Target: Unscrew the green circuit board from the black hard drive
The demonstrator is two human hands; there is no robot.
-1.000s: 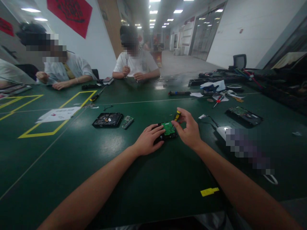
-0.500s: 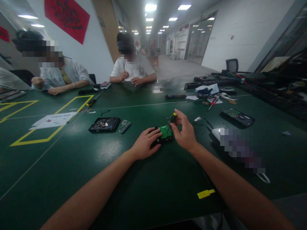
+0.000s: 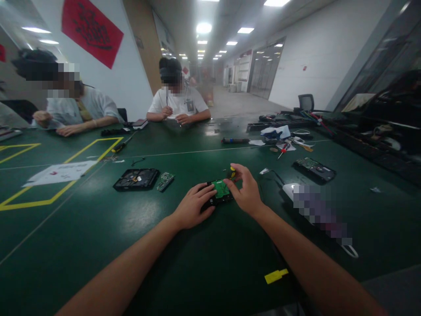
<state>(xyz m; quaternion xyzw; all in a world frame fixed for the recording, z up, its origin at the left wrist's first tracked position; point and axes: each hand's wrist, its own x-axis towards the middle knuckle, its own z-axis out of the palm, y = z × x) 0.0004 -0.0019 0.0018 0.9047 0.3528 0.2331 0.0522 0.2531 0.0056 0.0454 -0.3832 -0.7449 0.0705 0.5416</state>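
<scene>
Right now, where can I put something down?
Bare table shows between the left forearm and the yellow tape scrap, and left of that forearm, nearer than the loose circuit board. It's crowded around the red screwdriver and cables at back right, and where the left hand rests on a hard drive beside the right hand.

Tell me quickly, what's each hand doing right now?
Left hand: open, resting on the hard drive.
Right hand: closed, fingers holding a screwdriver.
</scene>
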